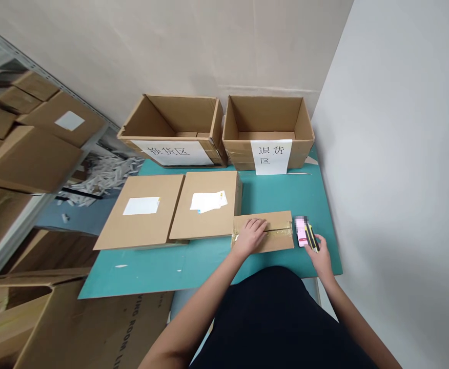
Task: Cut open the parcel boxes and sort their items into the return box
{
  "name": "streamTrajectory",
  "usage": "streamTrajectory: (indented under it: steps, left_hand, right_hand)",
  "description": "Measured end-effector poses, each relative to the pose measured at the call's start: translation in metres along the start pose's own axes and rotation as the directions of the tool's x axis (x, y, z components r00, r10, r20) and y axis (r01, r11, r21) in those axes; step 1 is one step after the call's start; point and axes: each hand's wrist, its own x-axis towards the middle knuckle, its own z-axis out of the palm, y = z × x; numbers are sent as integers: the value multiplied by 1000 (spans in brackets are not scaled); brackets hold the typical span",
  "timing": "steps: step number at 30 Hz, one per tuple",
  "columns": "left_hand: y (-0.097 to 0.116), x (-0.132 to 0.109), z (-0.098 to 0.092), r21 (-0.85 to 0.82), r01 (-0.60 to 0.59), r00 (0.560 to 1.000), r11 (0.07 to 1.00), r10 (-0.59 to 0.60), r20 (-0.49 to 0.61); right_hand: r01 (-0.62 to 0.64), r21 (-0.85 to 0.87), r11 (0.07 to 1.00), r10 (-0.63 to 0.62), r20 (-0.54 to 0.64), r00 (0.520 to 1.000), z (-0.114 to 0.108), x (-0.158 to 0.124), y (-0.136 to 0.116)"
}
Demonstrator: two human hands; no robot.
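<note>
A small taped cardboard box lies near the front of the green table. My left hand rests on its left part, fingers apart and laid over the top beside the tape seam. To the right of the box, my right hand is closed around a yellow-and-black utility knife, its far end pointing away from me. Whether the blade is out cannot be made out. Just left of the knife, a phone with a lit pinkish screen lies flat, partly covered by the knife.
Two larger closed boxes, a left one and a right one, carry white papers. Behind stand two open-topped cartons, a left one and a right one, with handwritten signs. Shelves of boxes flank the left; a wall bounds the right.
</note>
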Motion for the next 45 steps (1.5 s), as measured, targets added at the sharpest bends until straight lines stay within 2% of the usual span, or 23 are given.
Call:
streamTrajectory:
  steps: [3,6,9,11,17,23,33,36,38,39,41,43,45]
  left_hand:
    - [3,-11,-3,18,18,1000,1000,-18,1]
    - [6,-26,-2,36,43,999,998,-44,4]
    - [9,-39,-1,40,67,998,997,-67,11]
    - [10,-46,-1,32,87,996,996,-87,26]
    - [13,-57,-6,16,143,987,990,-144,73]
    - [17,-61,-8,12,184,975,983,-184,125]
    - [13,-66,-1,1,166,967,986,-163,198]
    - [13,-64,-2,27,166,963,986,-168,212]
    - [13,-62,-2,43,168,960,985,-173,220]
    - [13,-60,-2,50,168,959,985,-175,223]
    - [14,-58,-2,63,168,958,984,-178,226]
    - [14,-55,0,81,170,956,982,-185,227]
    - [15,-53,2,95,177,954,980,-195,229]
  right_hand:
    - [16,-65,998,-24,-124,992,-9,31,14]
    - [31,-172,985,-71,-229,971,-13,68,39]
    - [-4,-344,939,-95,-270,958,-8,101,67]
    - [-23,-391,920,-93,-275,957,-1,116,84]
    - [-68,-483,873,-62,-249,966,21,136,119]
    - [-81,-542,837,-42,-211,976,23,142,143]
    - [-60,-536,842,-66,-213,975,18,144,149]
    - [-47,-529,848,-94,-237,967,12,141,135]
    - [64,-503,862,-187,-199,962,9,138,114]
    - [190,-462,866,-283,-141,949,9,135,99]
    - [458,-355,815,-483,20,875,12,128,62]
    - [663,-266,700,-621,231,749,21,118,22]
    - [804,-211,556,-680,440,586,34,108,-14]
